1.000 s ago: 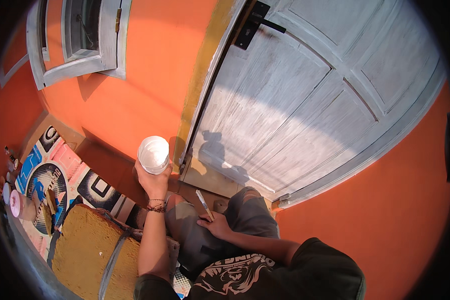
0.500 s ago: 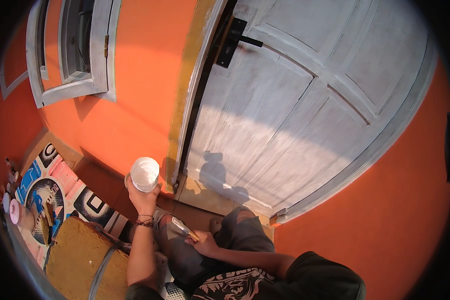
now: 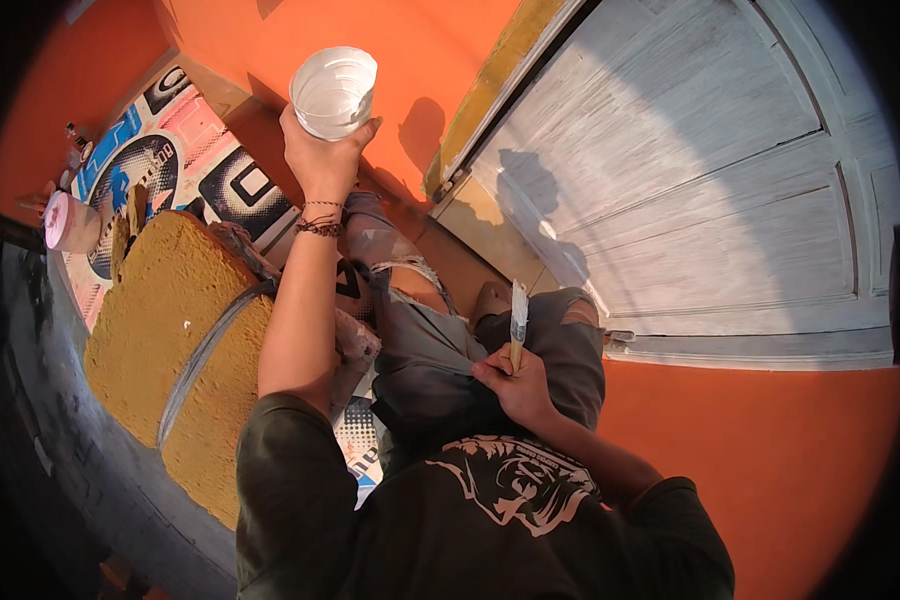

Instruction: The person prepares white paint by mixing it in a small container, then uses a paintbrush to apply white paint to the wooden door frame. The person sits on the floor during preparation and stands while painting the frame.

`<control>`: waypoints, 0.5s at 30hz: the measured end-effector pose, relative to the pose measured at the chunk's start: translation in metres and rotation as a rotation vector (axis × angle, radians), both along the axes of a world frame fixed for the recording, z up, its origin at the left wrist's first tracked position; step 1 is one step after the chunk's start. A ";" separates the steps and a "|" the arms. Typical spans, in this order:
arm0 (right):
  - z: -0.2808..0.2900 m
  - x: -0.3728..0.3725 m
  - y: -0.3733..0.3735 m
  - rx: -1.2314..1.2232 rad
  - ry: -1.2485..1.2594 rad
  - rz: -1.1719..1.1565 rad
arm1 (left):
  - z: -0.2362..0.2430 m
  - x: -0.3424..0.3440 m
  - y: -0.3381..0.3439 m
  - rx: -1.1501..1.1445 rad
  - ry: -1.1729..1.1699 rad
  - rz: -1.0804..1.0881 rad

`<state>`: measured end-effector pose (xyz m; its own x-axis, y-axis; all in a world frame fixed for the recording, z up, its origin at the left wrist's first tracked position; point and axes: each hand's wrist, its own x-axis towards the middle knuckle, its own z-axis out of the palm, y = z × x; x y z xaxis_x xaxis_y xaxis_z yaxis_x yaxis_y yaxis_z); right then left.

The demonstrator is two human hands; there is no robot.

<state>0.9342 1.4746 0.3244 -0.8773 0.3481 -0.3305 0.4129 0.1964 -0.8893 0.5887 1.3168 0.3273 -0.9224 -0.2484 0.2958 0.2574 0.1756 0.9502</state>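
Note:
A white plastic cup (image 3: 334, 92), its inside coated white, is gripped from below by my left hand (image 3: 325, 150), out in front near the orange wall. Over my lap, my right hand (image 3: 520, 385) is closed round the wooden handle of a paintbrush (image 3: 519, 318). White paint covers the brush's bristles, which point up and away from me. The panelled door (image 3: 660, 200), streaked with thin white paint, stands to the right, apart from the brush.
To my left lies a yellow foam block (image 3: 180, 320) with a grey strap across it. Beyond it, a printed sheet (image 3: 185, 120) covers the floor, with a pink-lidded jar (image 3: 70, 224) at its left. An orange wall (image 3: 730, 450) borders the door.
My view has swung down and to the right, so the window has left the picture. The cup is held farther out, and the brush has turned from pointing up-left to nearly straight up.

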 end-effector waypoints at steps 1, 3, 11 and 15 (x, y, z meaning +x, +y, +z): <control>0.002 -0.008 0.005 0.034 -0.050 0.033 | 0.005 -0.002 -0.006 -0.005 0.108 0.059; -0.003 -0.016 0.013 0.112 -0.122 0.049 | -0.003 -0.012 -0.021 0.010 0.139 0.109; -0.019 0.060 0.129 0.818 -0.101 -0.284 | 0.008 -0.015 -0.030 0.099 0.200 0.156; -0.041 0.090 0.144 0.912 0.013 -0.341 | 0.010 -0.013 -0.025 0.083 0.143 0.168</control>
